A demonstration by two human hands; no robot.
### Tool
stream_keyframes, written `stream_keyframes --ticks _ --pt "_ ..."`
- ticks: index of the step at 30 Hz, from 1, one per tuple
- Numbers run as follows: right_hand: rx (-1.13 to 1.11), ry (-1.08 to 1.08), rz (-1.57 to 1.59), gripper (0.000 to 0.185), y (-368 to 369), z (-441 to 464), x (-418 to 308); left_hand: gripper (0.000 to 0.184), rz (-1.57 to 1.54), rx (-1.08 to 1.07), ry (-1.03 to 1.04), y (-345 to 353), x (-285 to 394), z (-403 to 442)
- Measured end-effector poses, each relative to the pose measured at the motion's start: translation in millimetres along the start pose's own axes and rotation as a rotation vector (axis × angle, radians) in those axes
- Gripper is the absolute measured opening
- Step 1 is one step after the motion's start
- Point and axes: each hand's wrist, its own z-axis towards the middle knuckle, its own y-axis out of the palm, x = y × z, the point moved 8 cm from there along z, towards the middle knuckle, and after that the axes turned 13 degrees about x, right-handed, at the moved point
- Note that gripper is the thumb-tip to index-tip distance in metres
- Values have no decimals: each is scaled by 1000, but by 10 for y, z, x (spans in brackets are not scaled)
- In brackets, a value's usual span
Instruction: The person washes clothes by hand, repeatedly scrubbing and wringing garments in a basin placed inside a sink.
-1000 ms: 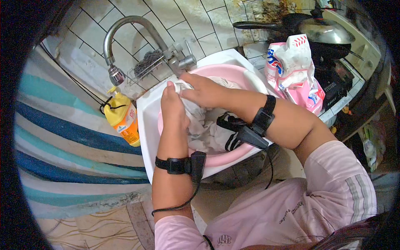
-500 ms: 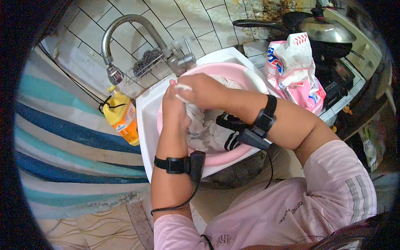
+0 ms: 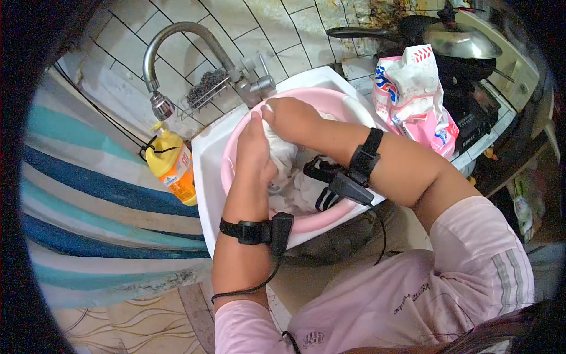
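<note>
Wet white cloth (image 3: pixel 282 154), some of it with black stripes, lies bunched in a pink basin (image 3: pixel 318 226) that sits in the white sink (image 3: pixel 207 171). My left hand (image 3: pixel 254 144) is closed on a gathered part of this cloth at the basin's far left side. Close against it, my right hand (image 3: pixel 289 120) is wrapped round the same bunch, and a bit of white shows at its fingers. The cloth hangs from both hands down into the basin. Most of my fingertips are hidden behind the hands.
A curved metal faucet (image 3: pixel 188 29) rises behind the sink, beside a wire rack (image 3: pixel 206 91). At the left stands a yellow-orange bottle (image 3: pixel 175 168). A pink-white detergent bag (image 3: pixel 413 97) is right of the sink, near a lidded pan (image 3: pixel 460 44). Cables hang from both wrist straps.
Both hands have shifted slightly and come closer together over the basin, still gripping the cloth. My right forearm has moved a little to the left.
</note>
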Motion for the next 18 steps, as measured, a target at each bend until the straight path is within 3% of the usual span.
stream_keyframes --ticks 2,4,5,8,10,12,13,15,18 --pt "0 1 -28 42 25 -47 0 44 51 -21 6 -5 -23 62" --pt "88 -219 73 41 -66 -158 -297 45 65 98 114 -94 120 24" --pt "-6 -257 109 41 -30 -223 -368 45 65 103 111 -99 136 3" --pt "-32 -144 -2 41 72 -68 -165 44 142 127 141 -138 134 -29" --pt "-17 -102 -23 39 2 -30 -103 43 143 -9 26 -26 -13 44" --pt "26 -55 33 36 -82 -64 -102 42 191 7 48 -74 -12 134" --pt "28 -56 33 36 -68 -113 -122 42 158 44 75 -122 22 140" --pt "63 -400 191 36 -74 -260 -441 42 123 83 101 -175 72 139" --pt "-1 -267 80 37 -19 -145 -319 42 60 83 197 -172 170 71"
